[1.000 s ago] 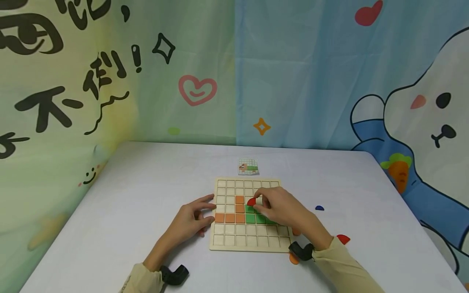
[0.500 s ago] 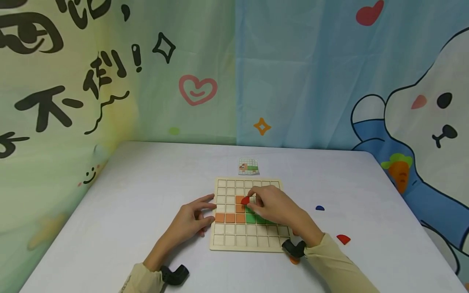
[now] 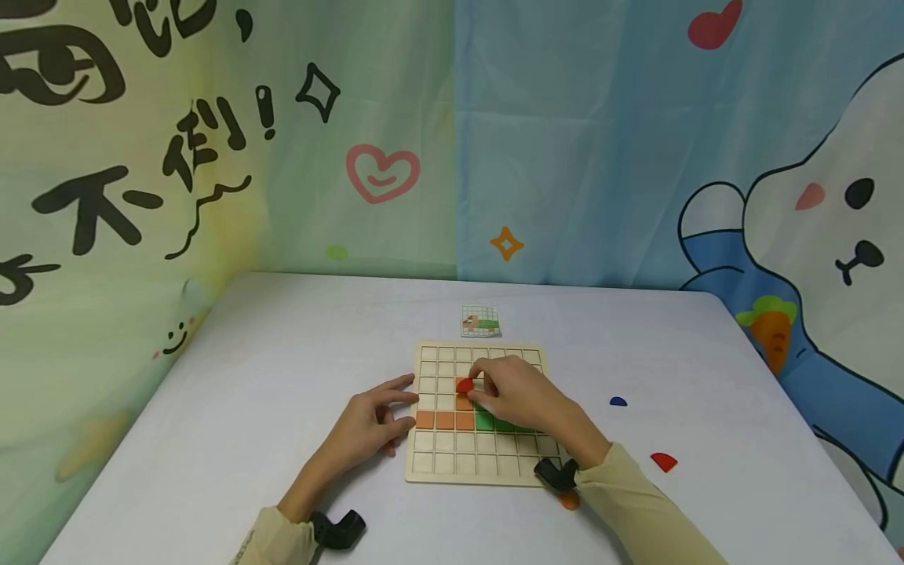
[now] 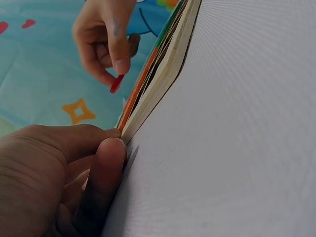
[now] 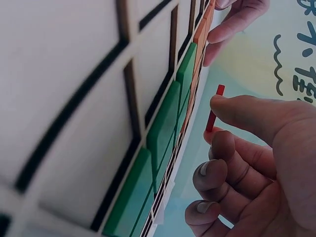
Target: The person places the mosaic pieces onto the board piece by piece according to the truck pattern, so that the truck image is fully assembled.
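My right hand [image 3: 526,400] pinches a small red tile with a curved edge [image 3: 464,385] between thumb and index finger. It holds this tile over the orange squares in the upper middle of a wooden grid board [image 3: 469,464]. In the right wrist view the red tile [image 5: 211,120] is edge-on and apart from the board. Orange tiles [image 3: 445,421] and green tiles [image 3: 485,421] fill part of the grid; my right hand hides some of the green. At the board's left edge, my left hand [image 3: 367,424] touches the rim with its fingertips and thumb.
A small printed pattern card [image 3: 480,322] lies behind the board. To the right are a blue half-round tile [image 3: 617,401] and another red tile [image 3: 665,461]. An orange rounded tile [image 3: 569,500] sits partly under my right wrist.
My right hand has moved left with the red tile, from above the green tiles to above the upper orange squares. My left hand has stayed at the board's edge.
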`<state>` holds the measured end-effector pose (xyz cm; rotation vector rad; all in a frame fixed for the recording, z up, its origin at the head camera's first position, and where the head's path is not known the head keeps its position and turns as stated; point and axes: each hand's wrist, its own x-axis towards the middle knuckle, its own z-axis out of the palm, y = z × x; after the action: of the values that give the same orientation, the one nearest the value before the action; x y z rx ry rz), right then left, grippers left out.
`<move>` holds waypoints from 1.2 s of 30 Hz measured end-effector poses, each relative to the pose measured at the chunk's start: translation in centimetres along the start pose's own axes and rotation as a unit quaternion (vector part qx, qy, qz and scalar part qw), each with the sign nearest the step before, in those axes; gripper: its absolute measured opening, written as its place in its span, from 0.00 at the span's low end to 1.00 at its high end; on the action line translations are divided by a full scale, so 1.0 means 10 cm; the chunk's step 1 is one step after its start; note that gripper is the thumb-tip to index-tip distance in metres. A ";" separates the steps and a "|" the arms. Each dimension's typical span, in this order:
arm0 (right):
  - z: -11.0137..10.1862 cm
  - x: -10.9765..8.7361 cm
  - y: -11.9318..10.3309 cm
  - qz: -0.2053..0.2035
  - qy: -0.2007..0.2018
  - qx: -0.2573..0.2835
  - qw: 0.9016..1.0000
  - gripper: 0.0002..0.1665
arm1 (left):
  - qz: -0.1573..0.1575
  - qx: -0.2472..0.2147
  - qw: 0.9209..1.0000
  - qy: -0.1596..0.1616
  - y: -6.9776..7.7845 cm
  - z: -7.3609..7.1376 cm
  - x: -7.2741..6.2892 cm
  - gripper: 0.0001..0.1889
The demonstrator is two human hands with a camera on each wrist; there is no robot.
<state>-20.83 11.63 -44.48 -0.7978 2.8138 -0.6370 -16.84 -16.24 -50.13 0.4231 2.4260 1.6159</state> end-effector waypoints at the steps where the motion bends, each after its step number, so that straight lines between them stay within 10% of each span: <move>1: 0.00 0.01 0.00 -0.001 -0.001 0.000 1.000 0.16 | -0.001 0.000 1.000 0.000 0.00 0.00 0.00 0.21; 36: 0.13 0.24 -0.10 0.007 -0.021 -0.013 1.000 0.15 | -0.002 -0.002 1.000 0.000 -0.03 0.00 0.01 0.20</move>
<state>-22.08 9.11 -45.22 -0.7858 2.7931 -0.5771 -17.01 -16.34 -50.39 0.4178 2.4212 1.6183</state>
